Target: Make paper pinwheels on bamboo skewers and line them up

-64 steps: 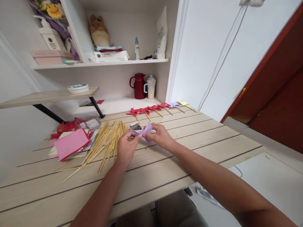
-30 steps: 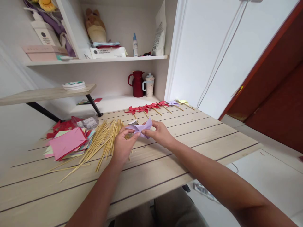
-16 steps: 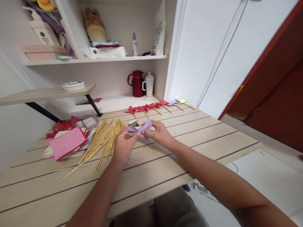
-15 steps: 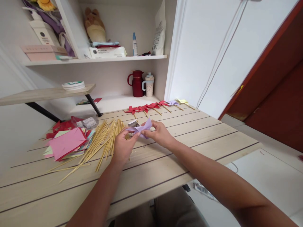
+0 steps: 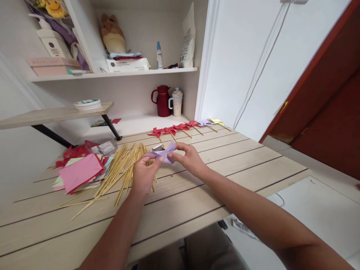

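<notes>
Pale wooden table [image 5: 225, 157] under the shelves: your left hand [image 5: 143, 176] and right hand [image 5: 187, 159] pinch a half-folded lilac paper pinwheel [image 5: 164, 153] just above it, beside the bamboo sticks [image 5: 123, 168]; you're probably gathering its points, so keep both grips closed.

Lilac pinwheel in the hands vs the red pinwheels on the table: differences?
The lilac pinwheel is pinched by the left hand and right hand; the red pinwheels lie in a row. No stick shows on the lilac pinwheel; the red pinwheels have sticks. Both are folded paper.
</notes>
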The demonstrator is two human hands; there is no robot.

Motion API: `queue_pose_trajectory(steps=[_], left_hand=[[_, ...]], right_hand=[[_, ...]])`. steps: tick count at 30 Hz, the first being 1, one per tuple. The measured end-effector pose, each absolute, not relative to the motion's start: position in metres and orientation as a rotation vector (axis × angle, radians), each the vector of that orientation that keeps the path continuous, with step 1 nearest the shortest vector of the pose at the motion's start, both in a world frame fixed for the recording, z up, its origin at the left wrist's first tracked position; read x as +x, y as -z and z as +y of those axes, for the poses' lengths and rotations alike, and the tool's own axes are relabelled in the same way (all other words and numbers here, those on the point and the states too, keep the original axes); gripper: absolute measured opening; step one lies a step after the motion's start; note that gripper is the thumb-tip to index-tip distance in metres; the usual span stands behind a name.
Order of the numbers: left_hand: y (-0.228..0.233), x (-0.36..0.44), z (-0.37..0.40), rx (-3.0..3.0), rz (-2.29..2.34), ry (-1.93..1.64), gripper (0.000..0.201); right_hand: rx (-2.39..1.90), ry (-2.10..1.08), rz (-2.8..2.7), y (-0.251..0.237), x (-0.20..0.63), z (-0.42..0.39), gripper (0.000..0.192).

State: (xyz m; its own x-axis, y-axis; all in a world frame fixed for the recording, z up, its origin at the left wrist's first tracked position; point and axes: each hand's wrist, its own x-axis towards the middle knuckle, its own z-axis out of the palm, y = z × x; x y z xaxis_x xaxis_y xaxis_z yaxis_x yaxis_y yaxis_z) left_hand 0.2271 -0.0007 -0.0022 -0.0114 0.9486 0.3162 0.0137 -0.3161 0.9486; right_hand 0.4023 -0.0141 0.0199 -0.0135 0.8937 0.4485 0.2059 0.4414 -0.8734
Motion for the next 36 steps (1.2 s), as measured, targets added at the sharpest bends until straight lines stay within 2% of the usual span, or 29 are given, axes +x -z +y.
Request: queue_pose_trajectory(steps=[6,10,13,15,18,24,27,32,36], left_hand=[[0.001,0.226,-0.002,1.368,1.091,-1.456,0.025],[-0.002,0.223,0.0,1.304,1.095,-1.489,0.025],[-0.006,0.22,0.002,1.211,1.087,-1.538,0.024],[-0.007,0.219,0.003,1.154,1.065,-1.575,0.024],[-0.007,0.217,0.004,1.105,1.037,-1.621,0.025],[-0.008,0.214,0.005,1.067,1.069,-1.665,0.023],[-0.008,0.214,0.005,1.059,1.077,-1.668,0.024],[-0.005,0.215,0.005,1.042,1.026,-1.659,0.025],[-0.005,0.216,0.005,1.043,1.037,-1.657,0.024]], right_hand=[[-0.975,-0.729,-1.477,-0.016,0.405,-0.011,0.016],[-0.919,-0.72,-1.393,-0.014,0.409,-0.009,0.029],[-1.046,-0.656,-1.416,-0.009,0.418,-0.005,0.015],[-1.184,-0.781,-1.588,-0.003,0.424,-0.002,0.007],[-1.238,-1.086,-1.804,0.008,0.431,0.001,0.004],[-1.15,-1.192,-1.822,0.015,0.431,0.002,0.015],[-1.189,-1.16,-1.844,0.014,0.428,0.0,0.021],[-1.217,-1.01,-1.954,0.013,0.421,-0.002,0.009],[-1.284,-0.965,-1.975,0.012,0.416,-0.003,0.008]])
